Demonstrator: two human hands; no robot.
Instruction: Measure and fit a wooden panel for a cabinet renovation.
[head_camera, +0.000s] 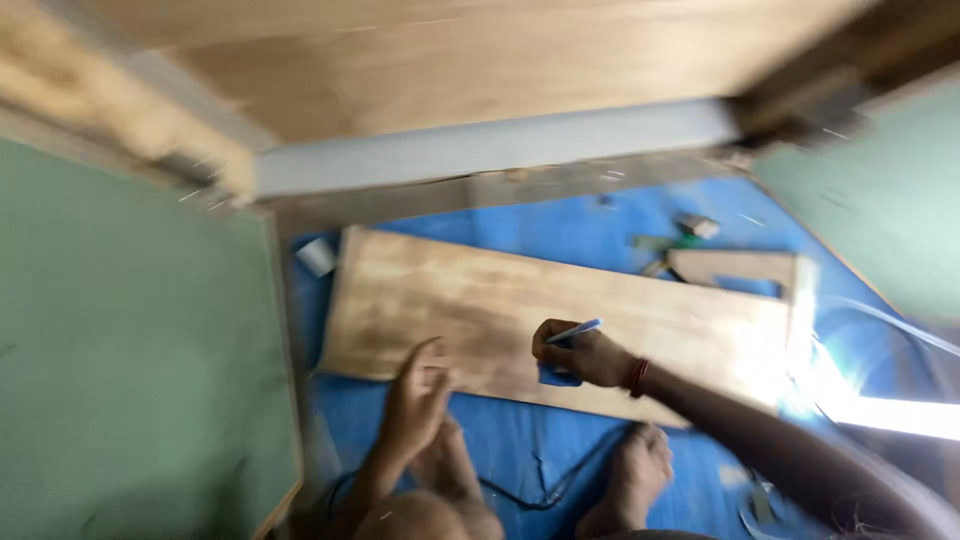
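Head view: right hand (585, 355) fingers closed round a pen (574, 331), tip on the board (480, 310); left hand (420, 395) lies flat, open, beside it; no mark visible yet, blur hides detail

Whole frame smeared by motion; we read edges only roughly. Small grey and green bits (690, 232) beyond the far edge of the board (560, 320) are too blurred to identify. A pale block (316, 256) off the board's far left corner: kind unclear. Right hand (580, 355) covers part of a blue item (558, 376) on the board; we cannot tell what it is. Glare (860, 400) washes out the board's right end. A black cord (540, 495) near the board's front edge runs under the legs. The curved thing (755, 510) at the bottom edge is cut off.
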